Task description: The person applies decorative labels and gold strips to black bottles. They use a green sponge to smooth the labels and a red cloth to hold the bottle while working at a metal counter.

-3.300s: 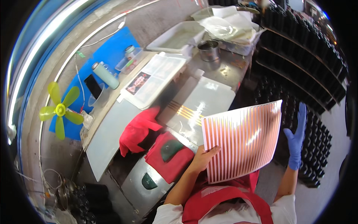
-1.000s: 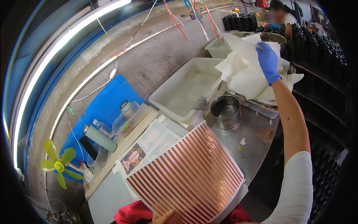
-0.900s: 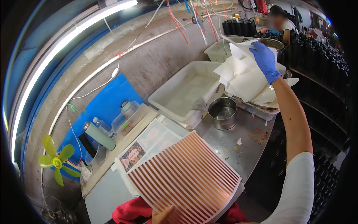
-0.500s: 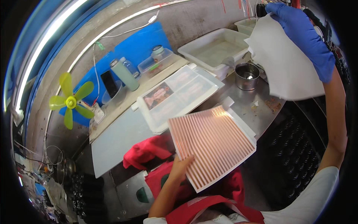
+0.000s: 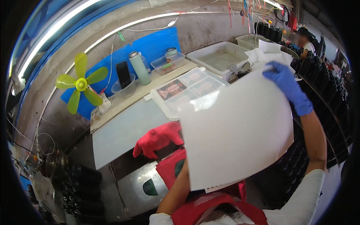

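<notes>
A large white sheet [image 5: 240, 131] slants across the middle, glossy near its upper left corner. My right hand [image 5: 290, 88], in a blue glove, grips its upper right edge with bent fingers. Below the sheet's lower edge a thin strip of the striped sheet [image 5: 217, 186] shows; the rest is covered. My left forearm [image 5: 174, 198] rises from the lower edge and passes behind the white sheet, which hides the left hand and its fingers.
Crumpled white papers [image 5: 272, 56] lie beyond my right hand. A printed picture sheet [image 5: 191, 88], red cloth [image 5: 159, 138], pale tub [image 5: 221, 56], green bottle [image 5: 140, 69] and yellow-green fan [image 5: 80, 84] stand around the bench. Rows of black cylinders [image 5: 332, 71] fill the right; a person [image 5: 305, 45] is far back.
My right hand has come down and inward with the white sheet, which now covers most of the striped sheet and my left hand. The view has shifted, showing more of the right background.
</notes>
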Available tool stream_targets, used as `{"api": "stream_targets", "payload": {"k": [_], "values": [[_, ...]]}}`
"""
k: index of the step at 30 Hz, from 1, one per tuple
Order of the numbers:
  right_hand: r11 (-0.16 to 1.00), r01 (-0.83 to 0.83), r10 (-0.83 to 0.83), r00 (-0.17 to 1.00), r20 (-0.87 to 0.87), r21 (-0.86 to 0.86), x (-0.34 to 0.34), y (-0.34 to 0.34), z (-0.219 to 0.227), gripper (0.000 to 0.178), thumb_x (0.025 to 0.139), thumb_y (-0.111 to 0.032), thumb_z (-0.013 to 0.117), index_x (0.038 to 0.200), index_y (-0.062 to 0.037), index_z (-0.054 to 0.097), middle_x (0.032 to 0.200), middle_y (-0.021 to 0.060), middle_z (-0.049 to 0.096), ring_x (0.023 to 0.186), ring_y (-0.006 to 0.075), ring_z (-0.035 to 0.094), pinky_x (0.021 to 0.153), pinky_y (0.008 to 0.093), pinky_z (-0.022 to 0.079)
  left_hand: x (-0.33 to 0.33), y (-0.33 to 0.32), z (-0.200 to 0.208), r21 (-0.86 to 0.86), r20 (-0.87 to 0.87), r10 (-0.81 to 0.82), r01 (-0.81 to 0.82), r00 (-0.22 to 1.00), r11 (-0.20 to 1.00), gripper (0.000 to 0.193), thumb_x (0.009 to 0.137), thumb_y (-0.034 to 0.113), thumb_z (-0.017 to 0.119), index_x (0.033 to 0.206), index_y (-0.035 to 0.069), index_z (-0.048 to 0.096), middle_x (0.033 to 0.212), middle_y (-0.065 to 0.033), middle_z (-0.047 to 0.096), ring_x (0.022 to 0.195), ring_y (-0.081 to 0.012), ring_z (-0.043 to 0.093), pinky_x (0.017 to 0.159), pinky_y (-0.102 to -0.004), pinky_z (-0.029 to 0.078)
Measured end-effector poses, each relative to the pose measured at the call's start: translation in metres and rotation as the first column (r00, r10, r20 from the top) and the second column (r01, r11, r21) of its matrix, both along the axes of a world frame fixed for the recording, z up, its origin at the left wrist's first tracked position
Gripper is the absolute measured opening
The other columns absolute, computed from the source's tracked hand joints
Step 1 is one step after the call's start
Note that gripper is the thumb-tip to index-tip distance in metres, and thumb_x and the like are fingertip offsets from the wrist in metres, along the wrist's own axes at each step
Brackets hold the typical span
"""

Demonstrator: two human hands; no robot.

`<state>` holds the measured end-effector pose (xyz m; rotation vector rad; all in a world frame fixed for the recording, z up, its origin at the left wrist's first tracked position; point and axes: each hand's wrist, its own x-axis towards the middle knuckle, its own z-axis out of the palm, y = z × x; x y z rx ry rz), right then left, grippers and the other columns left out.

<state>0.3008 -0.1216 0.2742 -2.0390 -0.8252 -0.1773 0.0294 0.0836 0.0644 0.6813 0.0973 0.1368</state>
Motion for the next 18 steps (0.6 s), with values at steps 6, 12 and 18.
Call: {"api": "stream_targets", "payload": {"k": [6, 12, 18], "values": [[0.986, 0.028, -0.021, 0.999, 0.044, -0.165, -0.017, -0.011, -0.059, 0.037, 0.082, -0.021, 0.067, 0.112, -0.0013, 0.057, 0.096, 0.0051, 0.061, 0.088, 0.0134, 0.056, 0.082, 0.0267, 0.046, -0.023, 0.005, -0.001, -0.061, 0.049, -0.021, 0.024, 0.999, 0.998, 0.031, 0.088, 0.013, 0.057, 0.116, 0.001, 0.052, 0.104, -0.0095, 0.061, 0.092, -0.0184, 0.062, 0.075, -0.0321, 0.053], [0.994, -0.048, 0.079, 0.935, -0.345, 0.098, -0.014, -0.055, -0.074, 0.059, 0.085, -0.028, 0.065, 0.134, -0.0056, 0.041, 0.118, 0.0062, 0.053, 0.104, 0.0149, 0.051, 0.089, 0.0271, 0.044, -0.03, 0.007, 0.003, -0.053, 0.03, 0.028, -0.026, 0.999, 0.998, 0.031, 0.09, 0.014, 0.054, 0.117, 0.0, 0.051, 0.105, -0.0109, 0.061, 0.092, -0.02, 0.062, 0.076, -0.0325, 0.053], [0.974, -0.201, 0.217, 0.68, -0.701, 0.106, -0.069, -0.082, -0.125, 0.07, 0.089, -0.033, 0.059, 0.14, 0.0009, 0.027, 0.122, 0.0099, 0.052, 0.111, 0.017, 0.052, 0.087, 0.0279, 0.047, -0.02, 0.018, 0.014, 0.043, 0.118, 0.017, -0.022, 0.993, 0.999, 0.031, 0.089, 0.013, 0.055, 0.117, -0.001, 0.053, 0.105, -0.0094, 0.061, 0.09, -0.019, 0.062, 0.075, -0.0306, 0.052]]}}
